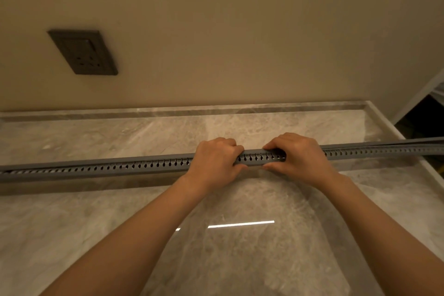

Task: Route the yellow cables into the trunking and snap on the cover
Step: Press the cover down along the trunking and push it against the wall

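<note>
A polished marble-patterned countertop (120, 235), grey-beige with pale veining, fills the lower half of the frame, and a raised lip (168, 112) of the same stone runs along its far edge where it meets the wall. The wall (240, 31) is plain beige under warm, dim light and takes up the whole upper half; a dark grey socket plate (84, 51) is set into it at the upper left. At the right edge of the frame the counter ends, and a white frame (418, 94) borders a dark opening (422, 115) beyond it. A thin bright reflection (240, 224) of a light shows on the stone in the lower middle. The grey slotted trunking (96, 170) lies on the counter across the full width of the frame, from the left edge up to the right edge, its row of keyhole slots facing the camera. A plain cover strip (396, 144) runs along its top toward the right; whether it is seated cannot be told. Both bare forearms reach in from the bottom, and the hands meet at the centre: the left hand (215, 163) grips the trunking with fingers curled over its top, and just beside it the right hand (298, 158) pinches it, fingers over the top and thumb on the near lower edge
</note>
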`<state>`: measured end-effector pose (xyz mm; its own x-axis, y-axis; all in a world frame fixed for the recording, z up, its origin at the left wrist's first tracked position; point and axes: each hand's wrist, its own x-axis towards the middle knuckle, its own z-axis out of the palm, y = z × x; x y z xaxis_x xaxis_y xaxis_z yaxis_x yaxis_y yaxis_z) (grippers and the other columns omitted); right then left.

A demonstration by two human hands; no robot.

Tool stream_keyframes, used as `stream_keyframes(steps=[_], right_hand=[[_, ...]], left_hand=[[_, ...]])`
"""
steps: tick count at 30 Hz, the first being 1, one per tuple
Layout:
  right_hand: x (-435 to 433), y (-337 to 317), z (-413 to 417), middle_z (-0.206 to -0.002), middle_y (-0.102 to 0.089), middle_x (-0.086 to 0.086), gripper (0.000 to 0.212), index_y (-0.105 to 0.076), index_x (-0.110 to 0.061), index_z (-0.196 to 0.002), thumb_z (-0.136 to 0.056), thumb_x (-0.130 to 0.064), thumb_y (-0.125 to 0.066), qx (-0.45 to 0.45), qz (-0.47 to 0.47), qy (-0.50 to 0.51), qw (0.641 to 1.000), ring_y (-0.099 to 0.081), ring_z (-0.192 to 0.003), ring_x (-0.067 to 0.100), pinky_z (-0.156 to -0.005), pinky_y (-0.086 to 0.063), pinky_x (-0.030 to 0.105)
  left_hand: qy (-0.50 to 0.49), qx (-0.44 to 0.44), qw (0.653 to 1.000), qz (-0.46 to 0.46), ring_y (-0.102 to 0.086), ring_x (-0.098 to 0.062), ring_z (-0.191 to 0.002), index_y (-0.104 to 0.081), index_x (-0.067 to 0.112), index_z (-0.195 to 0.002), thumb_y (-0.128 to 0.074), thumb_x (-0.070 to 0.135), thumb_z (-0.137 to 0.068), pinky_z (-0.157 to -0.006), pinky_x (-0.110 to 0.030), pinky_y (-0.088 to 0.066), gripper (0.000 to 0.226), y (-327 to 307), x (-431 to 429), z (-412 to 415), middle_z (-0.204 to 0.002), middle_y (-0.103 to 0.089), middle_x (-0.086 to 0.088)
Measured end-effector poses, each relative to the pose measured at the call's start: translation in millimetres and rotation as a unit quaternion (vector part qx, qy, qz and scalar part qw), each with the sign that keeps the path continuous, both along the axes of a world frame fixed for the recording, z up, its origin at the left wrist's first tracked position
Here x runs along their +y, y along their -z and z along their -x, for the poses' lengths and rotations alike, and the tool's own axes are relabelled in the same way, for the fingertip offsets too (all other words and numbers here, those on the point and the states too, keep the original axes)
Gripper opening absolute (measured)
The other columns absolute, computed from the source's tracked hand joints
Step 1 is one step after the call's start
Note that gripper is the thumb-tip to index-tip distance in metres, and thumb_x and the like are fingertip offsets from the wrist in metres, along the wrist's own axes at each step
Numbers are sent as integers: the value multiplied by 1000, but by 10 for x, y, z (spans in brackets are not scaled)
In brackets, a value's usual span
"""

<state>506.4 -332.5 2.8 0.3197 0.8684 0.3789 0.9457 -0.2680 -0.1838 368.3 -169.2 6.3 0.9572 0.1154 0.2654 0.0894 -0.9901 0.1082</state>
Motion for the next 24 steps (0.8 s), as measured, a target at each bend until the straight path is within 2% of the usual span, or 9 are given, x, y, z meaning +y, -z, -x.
stream_keyframes(steps=[5,11,17,24], right_hand=[[0,1,39,-78,-68,-5,35,-70,-18,-90,-63,-37,-82,-4,0,18,1000,-63,-71,15,-56,-50,30],[7,17,49,-80,-68,-6,34,-70,-19,-91,-64,-37,-81,2,-2,30,1000,-62,-72,14,-57,-50,31],[10,16,49,-77,-68,-6,35,-70,-18,-89,-62,-36,-83,-7,-9,24,1000,-63,-70,15,-55,-49,30],[-6,19,9,-76,-67,-7,33,-70,-19,-88,-63,-38,-82,-20,-11,14,1000,-62,-69,13,-53,-46,28]], left_hand=[[1,11,1000,-13,-57,-17,-93,-64,21,-109,-47,47,-89,-61,-27,-33,37,-13,8,-3,-99,-63,3],[15,-27,1000,-4,-59,-21,-88,-67,17,-102,-53,44,-86,-58,-28,-32,33,24,34,-7,-92,-65,0],[26,-30,999,-21,-58,-17,-54,-69,18,-71,-71,43,-66,-42,-20,-29,26,16,49,-12,-60,-62,4],[16,-33,999,-25,-59,-15,-51,-71,20,-70,-61,48,-63,-38,-23,-37,30,-1,24,-24,-59,-63,7]])
